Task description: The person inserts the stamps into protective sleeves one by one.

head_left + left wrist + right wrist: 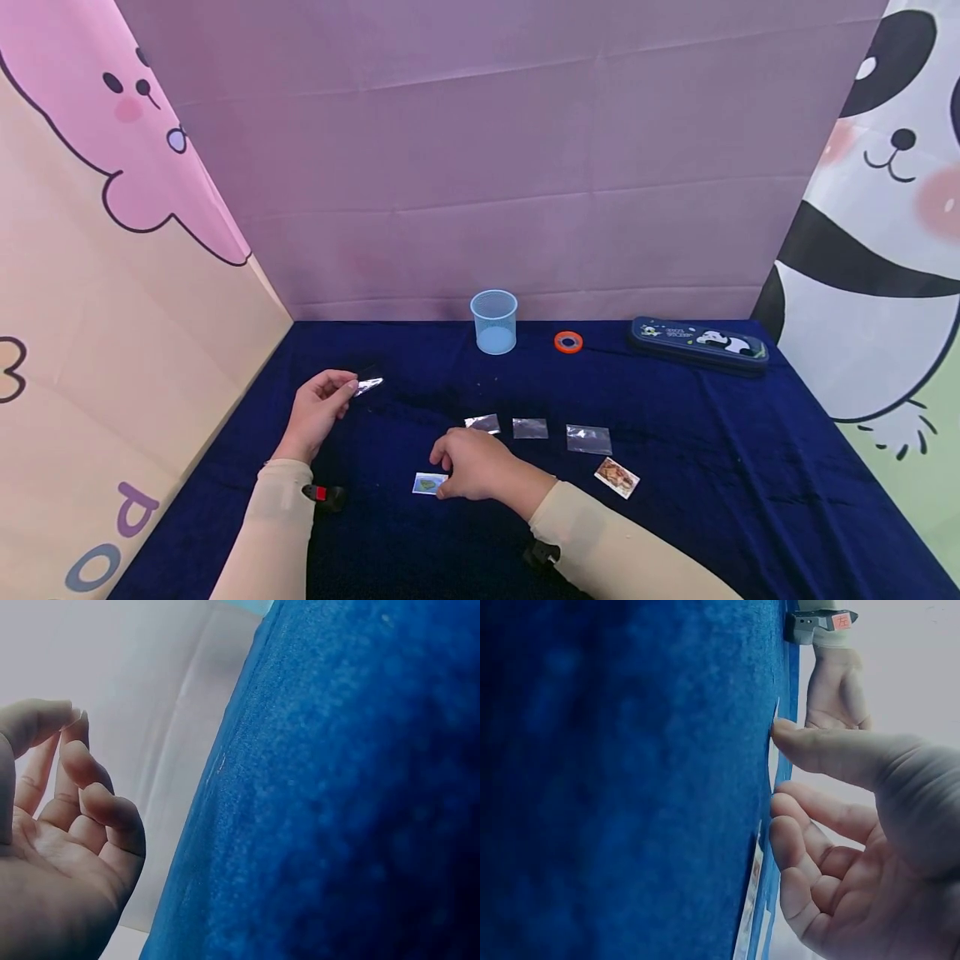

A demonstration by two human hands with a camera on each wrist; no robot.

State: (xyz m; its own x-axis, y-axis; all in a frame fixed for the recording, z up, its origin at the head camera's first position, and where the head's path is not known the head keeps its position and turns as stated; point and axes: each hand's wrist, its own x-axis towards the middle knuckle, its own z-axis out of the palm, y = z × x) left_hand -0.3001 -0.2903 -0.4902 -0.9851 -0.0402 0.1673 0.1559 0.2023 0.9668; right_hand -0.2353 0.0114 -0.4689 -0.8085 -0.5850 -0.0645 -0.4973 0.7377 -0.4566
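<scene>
In the head view my left hand (315, 408) pinches a small clear plastic bag (369, 386) between thumb and fingertips, raised above the cloth at the left. My right hand (480, 467) is low over the middle of the table, with curled thumb and forefinger at a small picture card (426, 483) bearing a green and blue image. The right wrist view shows this card (774, 761) edge-on, between thumb tip and forefinger. Beyond my right hand lie clear bags (529, 428), one (483, 423) partly behind the hand. A brown picture card (617, 477) lies right of the wrist.
A blue translucent cup (493, 325) stands at the back of the dark blue cloth (420, 358). Right of it are an orange tape roll (568, 342) and a panda pencil case (699, 345). Fabric walls (480, 167) border the table at the back and sides.
</scene>
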